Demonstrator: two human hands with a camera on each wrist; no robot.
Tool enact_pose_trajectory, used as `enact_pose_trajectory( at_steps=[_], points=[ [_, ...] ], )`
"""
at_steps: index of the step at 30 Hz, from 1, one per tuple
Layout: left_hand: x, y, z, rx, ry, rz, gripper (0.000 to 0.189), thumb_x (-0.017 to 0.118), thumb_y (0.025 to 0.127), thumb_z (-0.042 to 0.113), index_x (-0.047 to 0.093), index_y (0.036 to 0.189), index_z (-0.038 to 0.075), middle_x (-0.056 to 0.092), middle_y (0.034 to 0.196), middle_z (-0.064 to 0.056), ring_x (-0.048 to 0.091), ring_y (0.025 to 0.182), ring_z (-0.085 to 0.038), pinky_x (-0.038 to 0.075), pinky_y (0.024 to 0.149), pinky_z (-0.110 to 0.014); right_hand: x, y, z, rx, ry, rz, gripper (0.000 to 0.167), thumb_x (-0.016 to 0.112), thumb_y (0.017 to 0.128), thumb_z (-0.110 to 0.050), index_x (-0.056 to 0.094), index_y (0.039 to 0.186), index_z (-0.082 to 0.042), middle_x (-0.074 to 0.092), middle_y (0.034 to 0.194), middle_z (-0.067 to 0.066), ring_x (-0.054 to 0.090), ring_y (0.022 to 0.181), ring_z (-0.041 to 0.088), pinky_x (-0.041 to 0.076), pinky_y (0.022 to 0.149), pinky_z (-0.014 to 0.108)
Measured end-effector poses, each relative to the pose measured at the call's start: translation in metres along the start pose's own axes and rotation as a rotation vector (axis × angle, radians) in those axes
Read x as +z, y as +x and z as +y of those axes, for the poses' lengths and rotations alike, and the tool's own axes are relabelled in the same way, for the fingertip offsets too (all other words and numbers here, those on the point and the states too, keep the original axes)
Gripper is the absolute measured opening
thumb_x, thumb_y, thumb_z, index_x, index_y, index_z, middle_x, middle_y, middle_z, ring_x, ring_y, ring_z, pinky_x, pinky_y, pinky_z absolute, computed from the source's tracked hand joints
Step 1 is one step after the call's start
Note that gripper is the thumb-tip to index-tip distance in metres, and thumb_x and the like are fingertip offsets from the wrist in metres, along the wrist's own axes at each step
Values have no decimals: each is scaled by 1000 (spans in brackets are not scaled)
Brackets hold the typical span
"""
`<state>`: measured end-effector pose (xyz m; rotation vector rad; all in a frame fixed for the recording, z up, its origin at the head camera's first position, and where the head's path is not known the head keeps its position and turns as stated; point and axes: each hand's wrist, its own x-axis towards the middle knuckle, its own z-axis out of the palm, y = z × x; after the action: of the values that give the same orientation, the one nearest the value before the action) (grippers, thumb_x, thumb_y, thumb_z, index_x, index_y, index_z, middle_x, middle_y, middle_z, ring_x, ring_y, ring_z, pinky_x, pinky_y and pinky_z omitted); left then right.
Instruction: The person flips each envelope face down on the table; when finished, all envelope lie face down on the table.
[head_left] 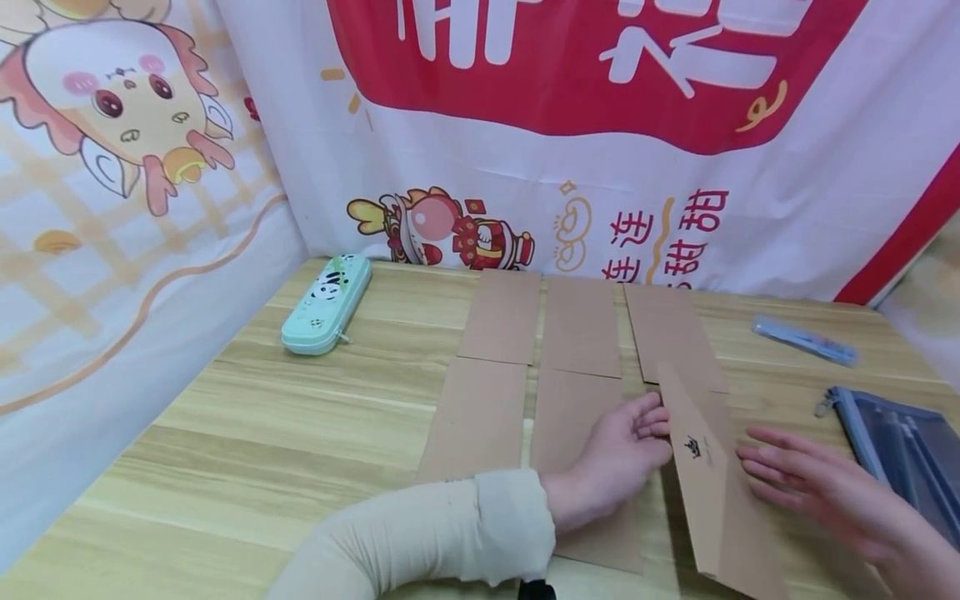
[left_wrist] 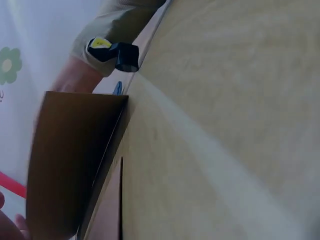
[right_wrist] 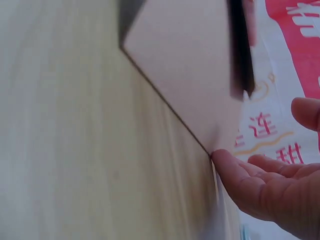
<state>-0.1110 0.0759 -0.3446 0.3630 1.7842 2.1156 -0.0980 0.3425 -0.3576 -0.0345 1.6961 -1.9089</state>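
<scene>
A brown kraft-paper booklet (head_left: 693,479) with a small black crown print stands tilted on edge at the right of the table. Its dark inner side (left_wrist: 75,155) gapes in the left wrist view. My left hand (head_left: 611,458) holds its left edge between thumb and bent fingers, the fingertips partly hidden by the paper. On the other side my right hand (head_left: 817,483) has its fingers extended, tips at the booklet's right side. From the right wrist, those fingers (right_wrist: 240,175) touch a corner of a pale brown sheet (right_wrist: 185,65).
Flat brown sheets lie in columns, including a back-left one (head_left: 501,317), a front-left one (head_left: 476,417) and a back-right one (head_left: 671,333). A mint pencil case (head_left: 326,308) is at the far left. Rightward are a blue slim packet (head_left: 806,340) and dark mesh pouch (head_left: 896,442).
</scene>
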Motion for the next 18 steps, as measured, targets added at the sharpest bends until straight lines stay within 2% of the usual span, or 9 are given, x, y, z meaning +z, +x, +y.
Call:
enact_pose_trajectory(
  at_steps=[3, 4, 5, 7, 9, 12, 14, 15, 18],
  points=[
    [-2, -5, 2, 52, -4, -8, 73, 54, 73, -14, 34, 141, 5, 52, 126, 3, 51, 104, -4, 44, 88, -13, 6, 7, 3, -44, 76, -84, 39, 27, 102, -12, 26, 141, -7, 59, 116, -9, 59, 106, 8, 50, 92, 34],
    [-3, -5, 2, 66, -3, -6, 73, 54, 74, -13, 34, 141, 6, 52, 126, 3, 52, 103, -5, 45, 86, -13, 8, 10, 4, -61, 108, -120, 34, 26, 102, -11, 36, 135, -12, 59, 116, -9, 59, 106, 8, 50, 92, 33],
    [-4, -6, 3, 78, -4, -3, 73, 55, 74, -13, 34, 141, 5, 52, 126, 3, 52, 102, -5, 45, 85, -13, 11, 11, 5, -74, 129, -148, 34, 25, 102, -10, 41, 132, -16, 59, 116, -9, 58, 107, 8, 49, 92, 33],
    [-6, -7, 3, 97, 9, 5, 71, 56, 75, -12, 35, 141, 6, 52, 125, 3, 53, 100, -6, 45, 83, -12, 16, 15, 7, -94, 164, -177, 35, 25, 101, -8, 52, 116, -25, 60, 117, -9, 58, 108, 8, 49, 93, 31],
    [-8, -8, 4, 116, 20, 12, 70, 57, 75, -11, 35, 140, 5, 51, 125, 2, 53, 100, -6, 45, 80, -11, 23, 19, 9, -102, 120, -145, 34, 28, 101, -9, 48, 126, -19, 59, 116, -11, 57, 107, 5, 49, 93, 30],
    [-11, -10, 5, 141, 31, 18, 69, 57, 76, -11, 36, 140, 3, 51, 127, 2, 52, 99, -6, 45, 79, -9, 34, 24, 9, -83, 6, -29, 46, 35, 100, -12, 23, 143, -2, 55, 115, -14, 57, 104, 1, 49, 92, 30],
    [-12, -10, 7, 155, 20, 20, 68, 56, 76, -11, 36, 139, 2, 51, 128, 0, 51, 100, -6, 44, 78, -9, 41, 27, 8, -61, -59, 33, 62, 38, 99, -14, 2, 143, 10, 53, 115, -14, 56, 104, -1, 49, 91, 29],
    [-13, -10, 8, 163, 18, 19, 68, 56, 76, -11, 36, 139, 2, 51, 128, 0, 51, 101, -6, 44, 79, -9, 44, 29, 7, -51, -81, 52, 66, 39, 99, -15, -3, 143, 11, 52, 116, -14, 55, 104, -1, 49, 92, 29],
    [-15, -10, 10, 184, 11, 23, 67, 56, 76, -10, 36, 139, 2, 51, 128, -1, 51, 102, -6, 45, 81, -10, 50, 33, 4, -52, -111, 63, 68, 39, 99, -17, -6, 143, 10, 48, 120, -12, 54, 105, -2, 49, 92, 28]
  ],
)
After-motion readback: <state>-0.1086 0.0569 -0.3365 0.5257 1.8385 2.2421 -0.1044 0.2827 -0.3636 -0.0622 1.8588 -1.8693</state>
